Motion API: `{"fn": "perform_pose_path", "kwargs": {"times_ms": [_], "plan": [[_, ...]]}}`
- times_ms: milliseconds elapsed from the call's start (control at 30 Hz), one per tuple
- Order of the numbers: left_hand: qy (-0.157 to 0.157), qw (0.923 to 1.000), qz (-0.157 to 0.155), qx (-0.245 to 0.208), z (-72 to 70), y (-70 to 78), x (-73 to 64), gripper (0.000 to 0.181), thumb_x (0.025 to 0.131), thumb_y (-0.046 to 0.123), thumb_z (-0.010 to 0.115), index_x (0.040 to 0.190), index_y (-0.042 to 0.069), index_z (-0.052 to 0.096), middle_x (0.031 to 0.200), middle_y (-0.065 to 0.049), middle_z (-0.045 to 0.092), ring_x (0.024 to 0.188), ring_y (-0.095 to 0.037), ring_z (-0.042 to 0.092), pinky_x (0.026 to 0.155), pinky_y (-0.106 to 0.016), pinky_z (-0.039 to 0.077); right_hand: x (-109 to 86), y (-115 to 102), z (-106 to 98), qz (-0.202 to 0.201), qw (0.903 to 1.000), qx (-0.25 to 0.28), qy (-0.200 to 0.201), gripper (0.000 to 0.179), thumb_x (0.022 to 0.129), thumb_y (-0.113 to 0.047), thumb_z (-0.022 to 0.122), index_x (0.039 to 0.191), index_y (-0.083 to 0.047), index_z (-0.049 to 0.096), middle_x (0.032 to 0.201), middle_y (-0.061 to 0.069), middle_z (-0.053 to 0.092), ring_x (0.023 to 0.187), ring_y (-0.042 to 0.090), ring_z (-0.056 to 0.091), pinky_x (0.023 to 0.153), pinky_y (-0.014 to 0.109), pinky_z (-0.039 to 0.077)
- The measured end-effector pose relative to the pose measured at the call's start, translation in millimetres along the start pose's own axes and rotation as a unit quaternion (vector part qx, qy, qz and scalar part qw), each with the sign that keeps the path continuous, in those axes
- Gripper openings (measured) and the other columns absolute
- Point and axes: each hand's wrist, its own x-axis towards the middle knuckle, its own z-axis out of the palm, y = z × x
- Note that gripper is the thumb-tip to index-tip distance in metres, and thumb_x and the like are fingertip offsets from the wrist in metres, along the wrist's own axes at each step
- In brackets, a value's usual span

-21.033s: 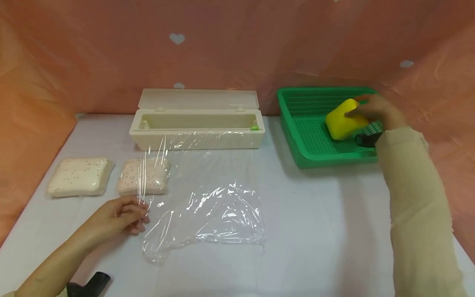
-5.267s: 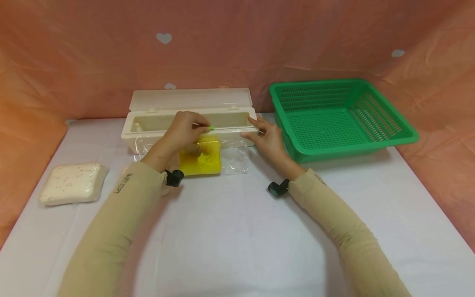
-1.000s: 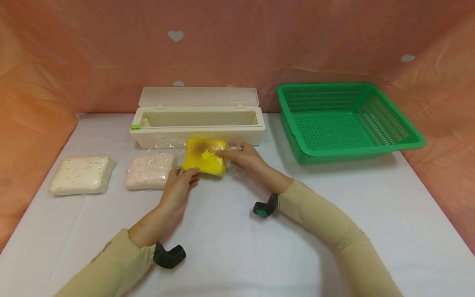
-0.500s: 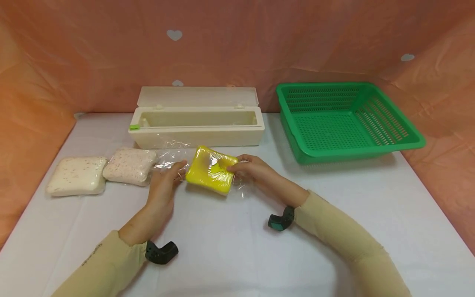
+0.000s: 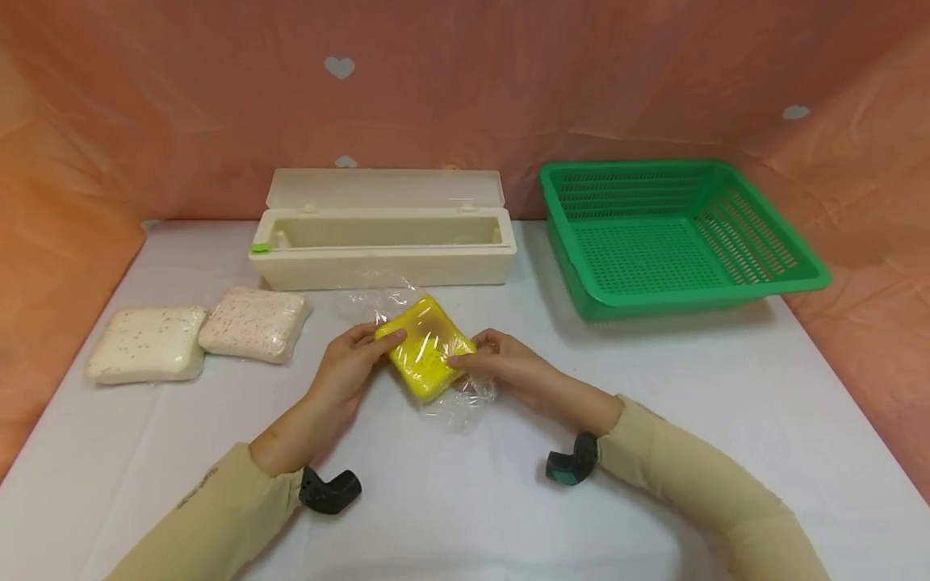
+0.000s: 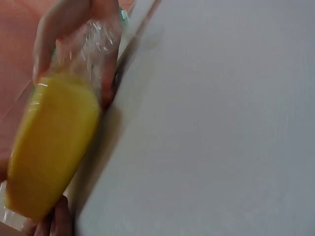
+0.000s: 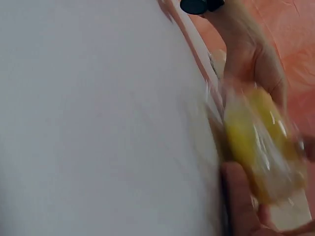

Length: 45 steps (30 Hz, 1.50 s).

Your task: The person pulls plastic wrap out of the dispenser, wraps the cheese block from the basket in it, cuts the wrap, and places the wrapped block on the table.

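A yellow rounded block [image 5: 425,339], wrapped in clear cling film [image 5: 468,407], is tilted cornerwise between both hands near the middle of the table. My left hand [image 5: 341,371] grips its left corner, thumb on top. At the right corner my right hand [image 5: 512,367] holds it the same way, with loose film bunched under the fingers. Film also trails from the upper left side. The left wrist view shows the block [image 6: 51,142] edge-on between the hands. Motion blurs the block [image 7: 261,142] and its shiny film in the right wrist view.
Behind stands a cream cling film dispenser [image 5: 385,266], lid raised, green slider [image 5: 261,248] at its left end. A green basket [image 5: 690,294] is at the back right. To the left, a wrapped white speckled block [image 5: 145,343] touches a pinkish one [image 5: 254,323].
The yellow block left the basket and was wrapped; the slider went to the left end. Lately the pinkish block shifted left, and the yellow one turned nearer me, the left hand now gripping it.
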Motion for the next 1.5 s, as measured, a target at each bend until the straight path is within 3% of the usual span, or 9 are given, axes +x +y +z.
{"fn": "perform_pose_path", "kwargs": {"times_ms": [133, 233, 400, 533, 700, 1000, 1133, 1267, 1500], "plan": [[-0.010, 0.9998, -0.007, 0.017, -2.5, -1.0, 2.4, 0.052, 0.084, 0.022, 0.067, 0.127, -0.001, 0.049, 0.106, 0.002, 0.055, 0.089, -0.005, 0.052, 0.084, -0.016, 0.043, -2.4, -2.8, -7.0, 0.006, 0.9887, -0.150, 0.000, 0.046, 0.077, -0.048, 0.070, 0.099, -0.009, 0.057, 0.079, 0.001, 0.066, 0.078, 0.014, 0.058, 0.074, 0.024, 0.045], [-0.029, 0.9992, -0.007, 0.028, -4.3, -1.1, 3.6, 0.051, 0.083, 0.019, 0.067, 0.126, -0.002, 0.050, 0.099, 0.006, 0.057, 0.086, -0.004, 0.053, 0.082, -0.016, 0.043, 0.3, -8.1, -10.3, -0.001, 0.9800, -0.197, 0.028, 0.049, 0.075, -0.056, 0.067, 0.098, -0.014, 0.063, 0.084, 0.001, 0.068, 0.080, 0.014, 0.061, 0.077, 0.026, 0.048], [-0.067, 0.9963, 0.000, 0.054, -2.5, 0.0, 5.5, 0.055, 0.084, 0.019, 0.066, 0.130, -0.004, 0.047, 0.106, -0.002, 0.062, 0.083, -0.003, 0.056, 0.078, -0.014, 0.046, 15.2, -12.7, -11.5, -0.032, 0.9871, -0.149, 0.050, 0.048, 0.079, -0.051, 0.065, 0.112, -0.015, 0.063, 0.106, -0.001, 0.068, 0.095, 0.013, 0.062, 0.090, 0.032, 0.045], [-0.078, 0.9944, -0.005, 0.071, 1.3, 0.6, 7.3, 0.055, 0.085, 0.021, 0.065, 0.132, 0.000, 0.047, 0.127, -0.012, 0.055, 0.096, -0.009, 0.055, 0.091, -0.022, 0.045, 25.3, -16.2, -8.8, -0.028, 0.9945, -0.089, 0.046, 0.043, 0.081, -0.046, 0.066, 0.111, -0.015, 0.065, 0.111, -0.002, 0.066, 0.103, 0.013, 0.056, 0.092, 0.030, 0.042], [-0.069, 0.9961, -0.004, 0.055, 5.3, 1.9, 10.3, 0.049, 0.085, 0.022, 0.065, 0.129, 0.004, 0.052, 0.133, -0.010, 0.052, 0.113, -0.016, 0.049, 0.104, -0.032, 0.037, 30.4, -19.3, -3.7, -0.031, 0.9988, -0.009, 0.035, 0.033, 0.084, -0.032, 0.067, 0.108, -0.009, 0.064, 0.108, 0.001, 0.065, 0.100, 0.012, 0.055, 0.088, 0.027, 0.042], [-0.061, 0.9970, 0.023, 0.041, 8.0, 0.4, 18.4, 0.043, 0.085, 0.016, 0.066, 0.124, 0.006, 0.052, 0.120, -0.002, 0.061, 0.100, -0.007, 0.053, 0.090, -0.021, 0.041, 34.4, -18.8, 2.0, -0.061, 0.9956, 0.059, 0.039, 0.022, 0.085, -0.019, 0.064, 0.103, -0.007, 0.059, 0.096, -0.003, 0.063, 0.093, 0.011, 0.053, 0.082, 0.025, 0.041], [-0.051, 0.9976, 0.034, 0.030, 9.6, 0.3, 19.2, 0.047, 0.083, 0.013, 0.067, 0.127, 0.008, 0.050, 0.127, -0.007, 0.059, 0.108, -0.010, 0.052, 0.093, -0.023, 0.040, 38.1, -18.1, 2.7, -0.079, 0.9927, 0.081, 0.041, 0.021, 0.085, -0.014, 0.063, 0.104, -0.008, 0.056, 0.093, -0.006, 0.062, 0.091, 0.011, 0.053, 0.081, 0.025, 0.039], [-0.043, 0.9977, 0.046, 0.025, 9.3, 1.2, 18.6, 0.050, 0.082, 0.013, 0.069, 0.127, 0.006, 0.052, 0.129, -0.010, 0.057, 0.118, -0.015, 0.049, 0.101, -0.028, 0.035, 40.2, -17.0, 1.6, -0.096, 0.9903, 0.093, 0.040, 0.030, 0.085, -0.010, 0.063, 0.113, -0.005, 0.057, 0.101, -0.004, 0.064, 0.096, 0.009, 0.056, 0.087, 0.024, 0.042], [-0.052, 0.9941, 0.077, 0.055, 4.6, 5.8, 16.6, 0.048, 0.082, 0.013, 0.069, 0.126, 0.007, 0.054, 0.124, -0.007, 0.061, 0.121, -0.017, 0.049, 0.105, -0.033, 0.034, 35.3, -18.8, -1.5, -0.140, 0.9852, 0.097, 0.016, 0.038, 0.086, -0.007, 0.061, 0.124, -0.002, 0.054, 0.122, 0.010, 0.062, 0.111, 0.014, 0.059, 0.099, 0.028, 0.043]]}}
